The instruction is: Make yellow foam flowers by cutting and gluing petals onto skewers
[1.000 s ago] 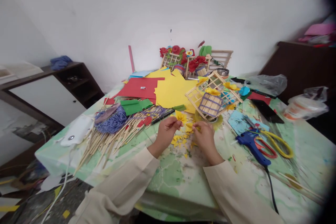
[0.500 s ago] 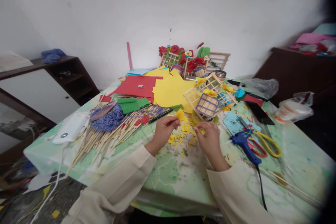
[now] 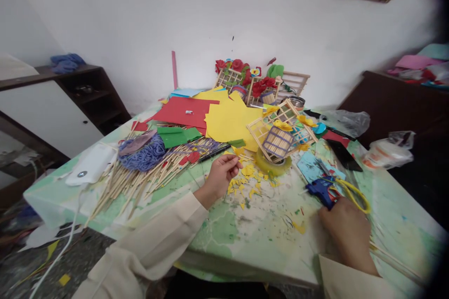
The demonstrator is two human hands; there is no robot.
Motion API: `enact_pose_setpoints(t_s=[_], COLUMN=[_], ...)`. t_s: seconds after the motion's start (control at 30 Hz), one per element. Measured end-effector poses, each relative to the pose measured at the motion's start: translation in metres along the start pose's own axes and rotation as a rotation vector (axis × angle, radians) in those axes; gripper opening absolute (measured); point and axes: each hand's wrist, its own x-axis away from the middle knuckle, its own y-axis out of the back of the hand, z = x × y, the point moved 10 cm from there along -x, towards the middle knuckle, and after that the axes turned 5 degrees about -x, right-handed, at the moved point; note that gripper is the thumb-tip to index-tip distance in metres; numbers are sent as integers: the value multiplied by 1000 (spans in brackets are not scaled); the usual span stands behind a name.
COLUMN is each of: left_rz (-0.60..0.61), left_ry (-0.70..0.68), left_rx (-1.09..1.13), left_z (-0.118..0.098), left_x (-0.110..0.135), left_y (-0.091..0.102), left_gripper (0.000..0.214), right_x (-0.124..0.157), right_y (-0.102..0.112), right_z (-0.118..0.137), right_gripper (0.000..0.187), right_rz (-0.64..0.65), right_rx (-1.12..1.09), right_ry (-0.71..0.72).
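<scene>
My left hand (image 3: 221,178) is closed in a pinch over the middle of the table, with a small piece of yellow paper (image 3: 238,151) at its fingertips. Below it lie scattered yellow paper scraps (image 3: 247,171). On the right, my right hand (image 3: 347,229) is wrapped round the handle of a blue hot glue gun (image 3: 320,189), which still lies on the table. Beside the gun are scissors with yellow handles (image 3: 356,196), partly hidden by the hand. A small stick frame with yellow paper flowers (image 3: 278,140) leans on a roll of clear tape (image 3: 280,168).
At left lie many thin wooden sticks (image 3: 140,187), purple yarn (image 3: 142,153) and a white box with a cable (image 3: 89,168). Red paper (image 3: 175,111) and yellow paper (image 3: 228,124) cover the back. A black phone (image 3: 345,155) and a plastic tub (image 3: 387,152) are at right.
My right hand has moved from the yellow scraps rightward and down to the glue gun's handle. My left hand stays near the middle with the yellow paper.
</scene>
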Motion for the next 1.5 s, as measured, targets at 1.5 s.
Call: enact_pose_setpoints(t_s=[1.5], left_rz=[9], left_ry=[48], left_rx=[-78], left_z=[14], left_x=[-4], left_y=[6], left_gripper=[22], right_x=[75], right_y=[6], right_z=[141], right_gripper=[45], right_rz=[328], right_rx=[-1809], right_ry=[46])
